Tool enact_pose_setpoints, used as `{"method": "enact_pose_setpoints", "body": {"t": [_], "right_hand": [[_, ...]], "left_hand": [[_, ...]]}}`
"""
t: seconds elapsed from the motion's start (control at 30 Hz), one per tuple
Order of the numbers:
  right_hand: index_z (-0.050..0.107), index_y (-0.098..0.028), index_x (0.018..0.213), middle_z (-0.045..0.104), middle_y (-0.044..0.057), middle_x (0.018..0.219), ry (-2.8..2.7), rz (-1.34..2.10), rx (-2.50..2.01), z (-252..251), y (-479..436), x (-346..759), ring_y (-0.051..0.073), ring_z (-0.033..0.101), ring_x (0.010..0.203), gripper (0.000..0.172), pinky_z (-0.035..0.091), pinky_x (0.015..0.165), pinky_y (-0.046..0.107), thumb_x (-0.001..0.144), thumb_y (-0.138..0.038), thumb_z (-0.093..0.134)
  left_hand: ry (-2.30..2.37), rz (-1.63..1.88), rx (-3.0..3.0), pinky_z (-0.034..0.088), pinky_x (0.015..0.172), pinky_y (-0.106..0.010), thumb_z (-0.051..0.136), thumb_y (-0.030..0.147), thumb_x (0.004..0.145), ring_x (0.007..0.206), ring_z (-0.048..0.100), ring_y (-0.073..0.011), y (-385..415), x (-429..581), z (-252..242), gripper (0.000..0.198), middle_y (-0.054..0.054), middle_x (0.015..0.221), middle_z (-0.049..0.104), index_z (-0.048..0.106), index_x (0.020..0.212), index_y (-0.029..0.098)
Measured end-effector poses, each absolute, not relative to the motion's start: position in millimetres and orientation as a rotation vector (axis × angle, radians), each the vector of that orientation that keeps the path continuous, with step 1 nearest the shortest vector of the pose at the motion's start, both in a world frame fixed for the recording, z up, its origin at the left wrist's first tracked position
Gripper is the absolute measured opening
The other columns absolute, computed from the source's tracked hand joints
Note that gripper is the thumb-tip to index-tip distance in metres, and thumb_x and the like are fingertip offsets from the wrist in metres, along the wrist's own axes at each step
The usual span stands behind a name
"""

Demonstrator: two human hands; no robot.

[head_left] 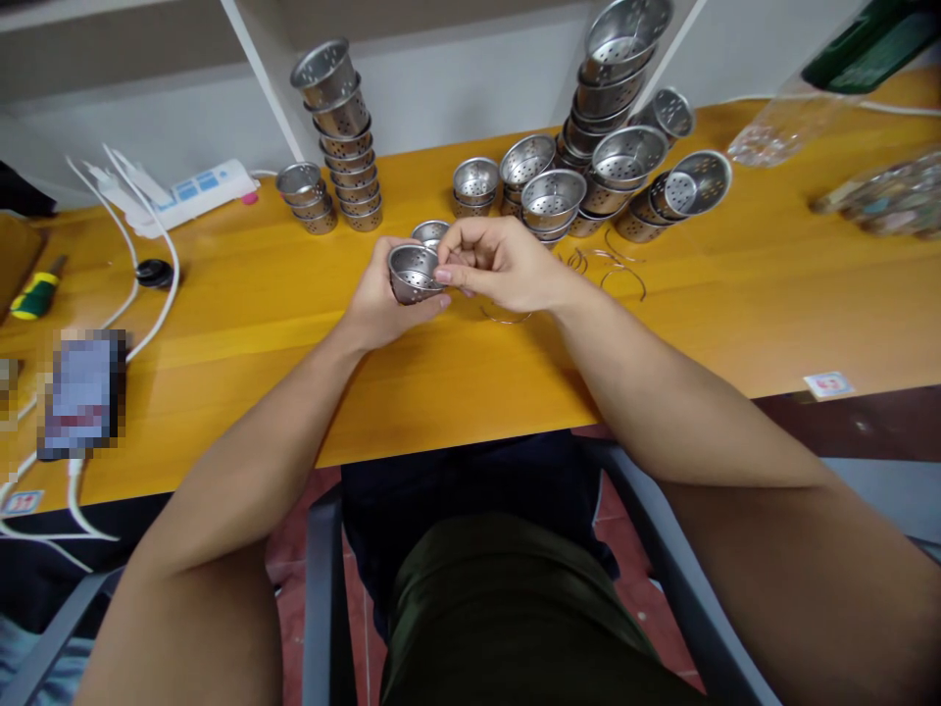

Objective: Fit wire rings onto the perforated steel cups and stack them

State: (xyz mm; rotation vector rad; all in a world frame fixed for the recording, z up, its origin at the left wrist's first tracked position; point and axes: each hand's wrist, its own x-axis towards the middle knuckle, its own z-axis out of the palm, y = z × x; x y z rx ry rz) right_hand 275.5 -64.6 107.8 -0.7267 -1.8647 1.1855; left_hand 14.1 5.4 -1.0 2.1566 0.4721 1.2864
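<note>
My left hand [378,302] is wrapped round a small perforated metal cup [412,279], its mouth tilted up toward me. At the cup's right rim, the thumb and fingers of my right hand [507,263] are pinched together; whatever lies between them is too small to make out. Just behind the held cup, another small metal cup [430,231] shows in part. Thin wire rings [623,282] lie on the table to the right of my right hand, and a curved wire [507,320] lies beneath it.
Tall stacks of perforated cups stand at the back left [349,147] and back right [607,98], with shorter stacks beside them. A power strip [198,196], a phone [82,392], cables and a screwdriver [36,294] lie left. A plastic bottle [794,118] is at the right.
</note>
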Motion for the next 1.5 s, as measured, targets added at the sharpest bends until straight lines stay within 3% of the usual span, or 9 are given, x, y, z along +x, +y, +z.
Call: {"method": "enact_pose_setpoints", "body": {"t": [0.1, 0.23, 0.37, 0.53, 0.67, 0.87, 1.3, 1.4, 1.5], "right_hand": [[0.071, -0.029, 0.102, 0.062, 0.001, 0.092, -1.867, 1.180, -0.698, 107.5, -65.1, 274.0, 0.022, 0.059, 0.087, 0.084, 0.050, 0.073, 0.036, 0.086, -0.103, 0.108], [0.072, -0.029, 0.102, 0.061, 0.002, 0.092, -1.859, 1.182, -0.709, 104.6, -65.5, 272.5, 0.023, 0.059, 0.088, 0.083, 0.051, 0.074, 0.036, 0.086, -0.102, 0.109], [0.073, -0.028, 0.102, 0.062, 0.002, 0.092, -1.854, 1.182, -0.710, 100.7, -65.6, 272.3, 0.024, 0.061, 0.090, 0.080, 0.052, 0.074, 0.036, 0.089, -0.098, 0.110], [0.075, -0.026, 0.102, 0.064, 0.000, 0.090, -1.850, 1.170, -0.577, 91.3, -57.4, 273.1, 0.019, 0.057, 0.083, 0.077, 0.050, 0.074, 0.033, 0.093, -0.093, 0.112], [0.077, -0.023, 0.102, 0.066, -0.001, 0.089, -1.852, 1.161, -0.489, 84.4, -50.1, 272.8, 0.016, 0.054, 0.079, 0.076, 0.048, 0.073, 0.031, 0.095, -0.089, 0.113], [0.078, -0.022, 0.101, 0.066, -0.002, 0.087, -1.846, 1.168, -0.487, 83.4, -49.5, 272.3, 0.016, 0.054, 0.078, 0.074, 0.048, 0.075, 0.032, 0.095, -0.087, 0.114], [0.077, -0.024, 0.101, 0.066, -0.001, 0.088, -1.877, 1.165, -0.569, 88.5, -54.2, 273.9, 0.018, 0.057, 0.081, 0.080, 0.053, 0.076, 0.033, 0.092, -0.097, 0.109], [0.079, -0.025, 0.109, 0.070, 0.002, 0.096, -1.899, 1.085, -0.631, 86.7, -54.4, 275.4, 0.020, 0.060, 0.086, 0.082, 0.057, 0.078, 0.034, 0.094, -0.102, 0.104], [0.083, -0.027, 0.128, 0.074, 0.006, 0.110, -1.903, 0.910, -0.756, 82.3, -53.7, 279.2, 0.024, 0.066, 0.094, 0.088, 0.063, 0.084, 0.037, 0.097, -0.108, 0.096]], "left_hand": [[0.485, 1.322, 2.197, 0.077, 0.087, -0.054, 0.103, 0.095, 0.101, 0.109, 0.085, -0.0280, 6.0, 13.8, 2.3, 0.091, -0.005, 0.135, 0.083, 0.059, 0.157, 0.038], [0.402, 1.343, 2.240, 0.074, 0.082, -0.048, 0.110, 0.085, 0.101, 0.103, 0.082, -0.0235, 4.6, 13.4, 6.3, 0.086, -0.001, 0.130, 0.082, 0.060, 0.157, 0.044], [0.563, 1.302, 2.189, 0.075, 0.092, -0.048, 0.108, 0.091, 0.099, 0.107, 0.085, -0.0246, -1.2, 13.9, 6.5, 0.092, -0.004, 0.131, 0.082, 0.062, 0.156, 0.036], [0.597, 1.284, 2.128, 0.076, 0.106, -0.053, 0.109, 0.092, 0.096, 0.113, 0.086, -0.0281, -7.7, 16.1, 7.5, 0.092, -0.004, 0.128, 0.079, 0.064, 0.153, 0.035], [0.631, 1.273, 2.101, 0.077, 0.105, -0.051, 0.105, 0.098, 0.095, 0.110, 0.085, -0.0262, -9.4, 16.1, 9.4, 0.095, -0.003, 0.128, 0.079, 0.063, 0.151, 0.034], [0.620, 1.258, 2.122, 0.077, 0.108, -0.054, 0.107, 0.094, 0.097, 0.114, 0.086, -0.0281, -8.1, 13.3, 7.8, 0.095, -0.005, 0.131, 0.077, 0.062, 0.156, 0.035], [0.637, 1.208, 2.199, 0.079, 0.109, -0.054, 0.102, 0.092, 0.104, 0.119, 0.088, -0.0293, -8.9, 8.3, 11.1, 0.089, -0.006, 0.139, 0.078, 0.059, 0.159, 0.035], [0.676, 1.221, 2.191, 0.078, 0.116, -0.056, 0.102, 0.094, 0.101, 0.127, 0.088, -0.0317, -5.1, 8.1, 7.3, 0.094, -0.007, 0.143, 0.077, 0.058, 0.160, 0.036], [0.723, 1.252, 2.169, 0.076, 0.124, -0.060, 0.105, 0.094, 0.099, 0.139, 0.087, -0.0355, 3.2, 6.2, 2.7, 0.101, -0.009, 0.148, 0.076, 0.055, 0.163, 0.035]]}}
